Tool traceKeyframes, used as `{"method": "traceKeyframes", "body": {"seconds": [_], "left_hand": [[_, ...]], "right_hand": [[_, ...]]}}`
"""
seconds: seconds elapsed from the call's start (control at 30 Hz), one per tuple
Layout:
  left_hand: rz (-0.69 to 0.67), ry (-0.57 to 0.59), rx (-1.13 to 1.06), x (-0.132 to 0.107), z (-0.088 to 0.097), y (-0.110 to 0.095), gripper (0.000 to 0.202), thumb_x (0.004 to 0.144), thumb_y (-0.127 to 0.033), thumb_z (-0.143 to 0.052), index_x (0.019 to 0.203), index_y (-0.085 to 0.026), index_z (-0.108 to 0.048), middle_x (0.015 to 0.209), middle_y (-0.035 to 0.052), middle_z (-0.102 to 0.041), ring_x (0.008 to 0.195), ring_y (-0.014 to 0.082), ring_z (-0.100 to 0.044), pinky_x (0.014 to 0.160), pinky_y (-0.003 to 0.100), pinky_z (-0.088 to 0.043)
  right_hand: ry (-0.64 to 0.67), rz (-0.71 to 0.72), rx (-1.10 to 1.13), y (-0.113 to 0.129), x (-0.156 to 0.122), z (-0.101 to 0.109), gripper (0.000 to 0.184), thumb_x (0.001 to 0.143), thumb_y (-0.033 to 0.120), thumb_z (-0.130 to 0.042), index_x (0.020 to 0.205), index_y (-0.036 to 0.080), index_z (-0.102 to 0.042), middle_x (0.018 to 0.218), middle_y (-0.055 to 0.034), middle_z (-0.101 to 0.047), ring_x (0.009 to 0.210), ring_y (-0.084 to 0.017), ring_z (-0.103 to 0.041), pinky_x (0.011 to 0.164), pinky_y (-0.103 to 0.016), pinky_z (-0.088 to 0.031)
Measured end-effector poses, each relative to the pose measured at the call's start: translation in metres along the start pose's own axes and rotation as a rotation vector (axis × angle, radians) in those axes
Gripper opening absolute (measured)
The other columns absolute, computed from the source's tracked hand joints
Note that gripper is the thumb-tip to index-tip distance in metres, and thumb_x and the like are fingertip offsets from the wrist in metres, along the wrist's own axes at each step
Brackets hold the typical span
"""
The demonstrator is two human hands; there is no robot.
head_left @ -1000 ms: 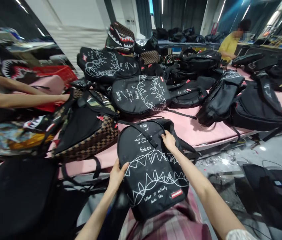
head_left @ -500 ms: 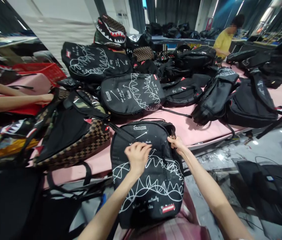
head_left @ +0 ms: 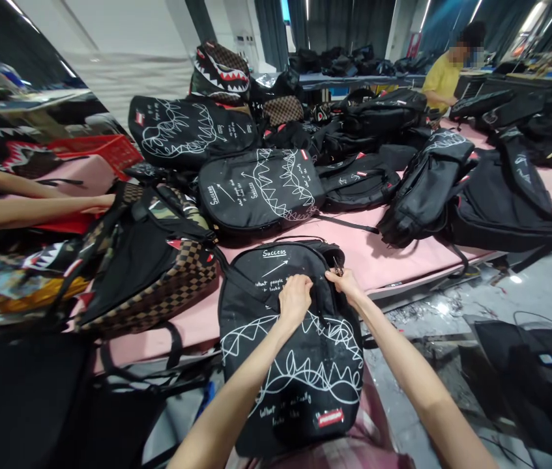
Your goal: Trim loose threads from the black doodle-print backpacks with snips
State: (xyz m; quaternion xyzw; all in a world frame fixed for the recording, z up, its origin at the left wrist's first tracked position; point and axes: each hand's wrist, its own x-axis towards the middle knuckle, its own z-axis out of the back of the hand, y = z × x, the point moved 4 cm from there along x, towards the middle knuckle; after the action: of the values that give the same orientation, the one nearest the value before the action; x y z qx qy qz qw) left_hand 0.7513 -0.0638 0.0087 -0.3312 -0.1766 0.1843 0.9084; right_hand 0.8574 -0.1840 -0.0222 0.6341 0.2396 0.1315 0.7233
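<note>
Backpack [head_left: 305, 352]: directly in front of you, at the near side of the pink table [head_left: 354, 238], face toward you, lower end over your plaid clothing [head_left: 371, 440]. You cannot be told from this view whether lap or table bears its weight. White lines form a jagged mouth across its front; "Success" is legible near the top, and a red label [head_left: 330, 417] sits at the lower right.

Your left hand [head_left: 296, 301] is over the upper front, narrow, fingers bent inward. A dark strap [head_left: 253, 286] slants toward it from the upper left; whether your fingers pinch it is hidden. Your right hand [head_left: 345, 284] is closed in a narrow grip on the upper right edge. A small pointed item [head_left: 337, 265] shows beside its fingers, too small to identify.

Beyond, a second black backpack [head_left: 241, 195] lies on its back on the table, with similar lettering. To your left, a checked bag [head_left: 158, 299] leans near the table edge; a co-worker's hand [head_left: 102, 203] is beside it. Black bags [head_left: 420, 189] lie to your right. Farther back, a person in yellow [head_left: 439, 81] is at the table's far end.
</note>
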Motion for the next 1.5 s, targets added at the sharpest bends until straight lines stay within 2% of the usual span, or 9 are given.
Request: {"method": "traceKeyframes", "body": {"seconds": [0.17,0.33,0.97,1.1,1.17,1.27,1.3,1.37,1.5], "left_hand": [[0.214,0.018,-0.177,0.011,-0.01,0.028,0.012,0.075,-0.021,-0.049,0.069,-0.018,-0.057,0.063,0.0001,-0.061,0.061,0.0148,-0.056,0.061,0.025,-0.038],[0.277,-0.01,-0.249,0.014,-0.017,0.037,0.011,0.071,-0.024,-0.049,0.067,-0.018,-0.057,0.061,-0.0012,-0.059,0.061,0.0139,-0.055,0.06,0.023,-0.038],[0.309,-0.036,-0.251,0.009,-0.01,0.02,0.014,0.071,-0.017,-0.047,0.066,-0.018,-0.059,0.063,-0.0018,-0.06,0.064,0.0126,-0.055,0.062,0.022,-0.039],[0.299,-0.049,-0.244,0.013,0.004,0.014,0.017,0.072,-0.017,-0.047,0.071,-0.017,-0.064,0.068,0.0003,-0.065,0.067,0.0133,-0.057,0.064,0.022,-0.041],[0.236,0.123,-0.309,0.002,0.012,0.01,0.021,0.075,-0.024,-0.047,0.068,-0.017,-0.065,0.066,0.0002,-0.065,0.064,0.013,-0.058,0.063,0.021,-0.042],[0.144,0.698,-0.491,-0.039,0.012,0.011,0.047,0.084,-0.039,-0.033,0.06,-0.015,-0.066,0.059,0.0031,-0.065,0.054,0.0128,-0.058,0.059,0.022,-0.044],[0.16,0.779,-0.519,-0.054,0.012,0.017,0.055,0.086,-0.042,-0.027,0.06,-0.013,-0.066,0.059,0.0048,-0.065,0.052,0.0129,-0.058,0.058,0.023,-0.045],[0.263,0.631,-0.497,-0.075,0.012,0.04,0.058,0.086,-0.046,-0.026,0.067,-0.011,-0.067,0.061,0.0068,-0.066,0.053,0.0134,-0.059,0.059,0.023,-0.046],[0.324,0.28,-0.409,-0.098,0.003,0.074,0.045,0.083,-0.045,-0.038,0.074,-0.011,-0.066,0.066,0.0057,-0.068,0.061,0.0144,-0.061,0.063,0.023,-0.046]], "right_hand": [[-0.205,0.304,-0.546,0.021,-0.023,0.015,0.036,0.078,0.039,-0.058,0.108,0.02,-0.053,0.096,-0.0048,-0.061,0.086,-0.02,-0.054,0.073,-0.03,-0.036],[-0.088,0.618,-1.068,0.027,-0.038,-0.005,0.019,0.088,0.031,-0.05,0.101,0.019,-0.057,0.095,-0.0059,-0.062,0.085,-0.019,-0.055,0.075,-0.031,-0.031],[-0.106,0.935,-1.194,0.03,-0.038,-0.026,0.015,0.089,0.021,-0.048,0.091,0.018,-0.063,0.083,-0.005,-0.063,0.074,-0.017,-0.053,0.071,-0.034,-0.026],[-0.101,0.843,-1.06,0.007,-0.012,-0.012,0.022,0.09,0.028,-0.043,0.091,0.02,-0.063,0.082,-0.0048,-0.064,0.074,-0.019,-0.057,0.07,-0.033,-0.033],[-0.118,0.69,-0.861,-0.009,-0.002,0.006,0.027,0.088,0.038,-0.043,0.094,0.019,-0.06,0.089,-0.0054,-0.065,0.079,-0.02,-0.06,0.069,-0.031,-0.039],[-0.165,0.433,-0.658,-0.04,-0.011,0.028,0.044,0.08,0.052,-0.047,0.106,0.017,-0.054,0.091,-0.0061,-0.065,0.081,-0.021,-0.062,0.067,-0.028,-0.046],[-0.144,0.379,-0.658,-0.051,-0.021,0.027,0.048,0.078,0.054,-0.049,0.109,0.017,-0.053,0.085,-0.0049,-0.065,0.077,-0.02,-0.062,0.065,-0.028,-0.047],[-0.032,0.34,-0.738,-0.07,-0.044,0.013,0.046,0.077,0.052,-0.052,0.11,0.02,-0.053,0.077,-0.0021,-0.063,0.068,-0.019,-0.062,0.062,-0.027,-0.048],[0.039,0.436,-1.048,-0.088,-0.077,-0.028,0.028,0.08,0.034,-0.052,0.107,0.027,-0.055,0.098,-0.0037,-0.062,0.064,-0.017,-0.063,0.051,-0.024,-0.042]]}}
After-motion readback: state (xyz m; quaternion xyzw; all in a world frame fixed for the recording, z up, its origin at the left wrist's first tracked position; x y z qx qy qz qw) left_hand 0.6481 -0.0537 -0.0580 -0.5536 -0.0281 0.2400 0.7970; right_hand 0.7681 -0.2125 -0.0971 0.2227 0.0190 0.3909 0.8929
